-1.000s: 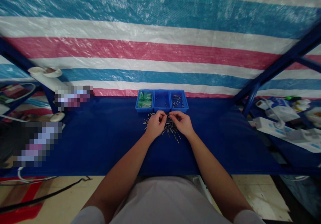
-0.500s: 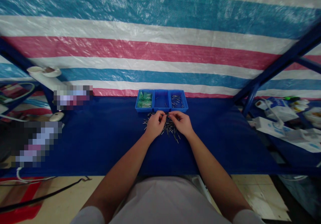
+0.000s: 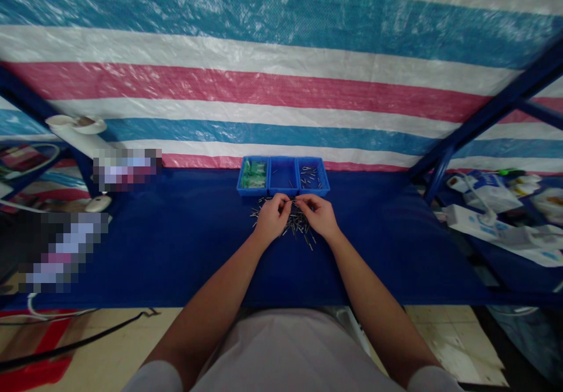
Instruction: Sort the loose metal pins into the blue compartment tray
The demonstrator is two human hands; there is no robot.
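Observation:
My left hand (image 3: pixel 274 215) and my right hand (image 3: pixel 317 211) meet fingertip to fingertip in front of the blue bins, both closed in a pinch. A small thin piece shows between them, too small to name. Beneath and around the hands lies a loose pile of thin dark and silvery rods (image 3: pixel 299 225). Just behind stand three joined blue bins. The left bin (image 3: pixel 253 192) has green packets (image 3: pixel 254 173) in it, the middle bin (image 3: pixel 282 176) a few thin pieces, and the right bin (image 3: pixel 314 192) several short metal rods (image 3: pixel 310 173).
The bins and pile rest on a blue table (image 3: pixel 185 239). A striped plastic sheet (image 3: pixel 281 93) hangs behind it. At the right are a white power strip (image 3: pixel 479 225) and packages (image 3: pixel 499 190). On the left a white curved object (image 3: pixel 79 134) stands beside blurred-out items.

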